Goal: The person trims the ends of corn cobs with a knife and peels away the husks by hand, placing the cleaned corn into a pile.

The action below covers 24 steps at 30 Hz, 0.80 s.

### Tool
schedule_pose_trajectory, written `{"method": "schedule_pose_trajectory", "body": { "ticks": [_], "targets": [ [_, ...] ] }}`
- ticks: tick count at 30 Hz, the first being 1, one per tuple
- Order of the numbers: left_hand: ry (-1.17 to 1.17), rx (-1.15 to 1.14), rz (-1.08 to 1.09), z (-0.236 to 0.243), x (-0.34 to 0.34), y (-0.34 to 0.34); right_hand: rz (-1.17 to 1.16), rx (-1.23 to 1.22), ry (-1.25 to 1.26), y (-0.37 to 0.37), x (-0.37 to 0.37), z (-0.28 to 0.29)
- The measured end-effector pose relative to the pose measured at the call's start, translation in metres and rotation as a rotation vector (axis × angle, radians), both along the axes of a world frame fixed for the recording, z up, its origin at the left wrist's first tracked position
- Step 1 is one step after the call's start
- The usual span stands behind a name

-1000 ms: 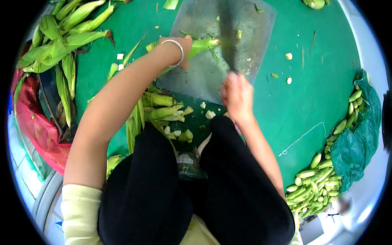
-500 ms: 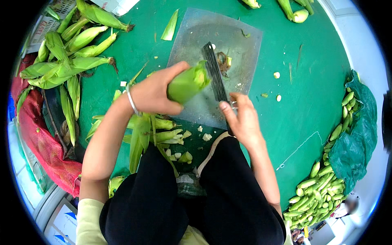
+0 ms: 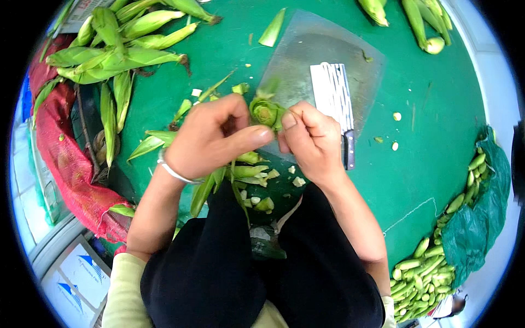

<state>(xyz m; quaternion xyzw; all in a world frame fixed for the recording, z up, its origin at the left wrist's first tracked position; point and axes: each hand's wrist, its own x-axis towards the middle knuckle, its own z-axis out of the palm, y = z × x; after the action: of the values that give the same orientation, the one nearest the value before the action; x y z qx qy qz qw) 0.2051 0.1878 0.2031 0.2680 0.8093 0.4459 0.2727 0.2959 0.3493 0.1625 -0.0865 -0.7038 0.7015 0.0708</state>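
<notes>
An ear of corn (image 3: 266, 112) in green husk, its cut end facing me, is held in my left hand (image 3: 210, 134). The fingers of my right hand (image 3: 318, 143) are closed in a pinch on the husk at the ear's right edge. Just beyond my right hand a cleaver (image 3: 331, 94) with a dark handle lies on a translucent cutting board (image 3: 295, 46). Loose husk leaves (image 3: 205, 191) and pale cut corn ends (image 3: 298, 181) are scattered near my knees.
Unhusked corn ears (image 3: 131, 57) are piled at the far left, beside a red mesh sack (image 3: 74, 156). More ears (image 3: 415, 27) lie at the far right. Small green pods or ears (image 3: 424, 281) spill from a green sack (image 3: 476, 224) at the right. Corn bits (image 3: 397, 116) dot the green surface.
My right hand has let go of the cleaver, which now lies flat on the board. It has moved to the corn ear and grips its husk. The whole view has shifted.
</notes>
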Motion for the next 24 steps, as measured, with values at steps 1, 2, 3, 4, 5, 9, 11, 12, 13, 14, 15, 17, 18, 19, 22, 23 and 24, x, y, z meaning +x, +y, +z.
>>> {"method": "schedule_pose_trajectory", "body": {
  "ticks": [1,2,3,4,5,9,11,12,13,14,15,17,18,19,22,23,24],
  "targets": [
    [0.06,-0.154,-0.022,0.004,0.001,0.0,0.009,-0.014,0.004,-0.005,-0.005,-0.003],
    [-0.039,-0.088,0.085,-0.002,-0.001,0.0,0.009,-0.037,0.033,-0.008,-0.009,-0.006],
    [-0.041,-0.094,0.092,-0.001,-0.001,-0.003,0.009,-0.055,0.056,-0.012,-0.012,-0.008],
    [-0.09,0.01,0.091,0.001,-0.002,-0.005,0.007,-0.08,0.036,-0.014,-0.013,-0.007],
    [-0.14,0.117,0.087,0.002,-0.003,-0.005,0.006,-0.08,0.032,-0.014,-0.011,-0.007],
    [-0.269,0.337,0.103,-0.017,0.001,0.004,-0.013,-0.237,-0.005,-0.002,0.002,-0.001],
    [-0.344,0.433,0.084,-0.03,0.004,0.01,-0.106,-0.284,-0.098,0.005,0.01,0.006],
    [-0.437,0.526,0.114,-0.036,0.009,0.012,-0.161,-0.183,-0.096,0.007,0.016,0.01],
    [-0.53,0.618,0.145,-0.042,0.013,0.013,-0.258,-0.075,-0.108,0.009,0.018,0.019],
    [-0.534,0.612,0.163,-0.044,0.016,0.015,-0.239,0.11,-0.048,0.014,0.017,0.024],
    [-0.546,0.628,0.158,-0.041,0.019,0.02,-0.231,0.302,0.021,0.019,0.016,0.032],
    [-0.43,0.519,0.099,-0.036,0.026,0.026,-0.072,0.727,-0.066,0.016,0.013,0.045],
    [-0.429,0.497,0.091,-0.037,0.029,0.026,-0.097,0.767,-0.007,0.016,0.012,0.041],
    [-0.435,0.502,0.097,-0.039,0.034,0.026,-0.121,0.803,0.054,0.016,0.013,0.034],
    [-0.54,0.711,0.178,-0.044,0.045,0.034,-0.288,0.4,-0.029,0.022,0.019,0.021],
    [-0.541,0.711,0.18,-0.048,0.044,0.035,-0.287,0.4,-0.031,0.021,0.02,0.016],
    [-0.553,0.736,0.178,-0.051,0.042,0.035,-0.373,0.088,-0.024,0.018,0.02,0.011]
  ]
}}
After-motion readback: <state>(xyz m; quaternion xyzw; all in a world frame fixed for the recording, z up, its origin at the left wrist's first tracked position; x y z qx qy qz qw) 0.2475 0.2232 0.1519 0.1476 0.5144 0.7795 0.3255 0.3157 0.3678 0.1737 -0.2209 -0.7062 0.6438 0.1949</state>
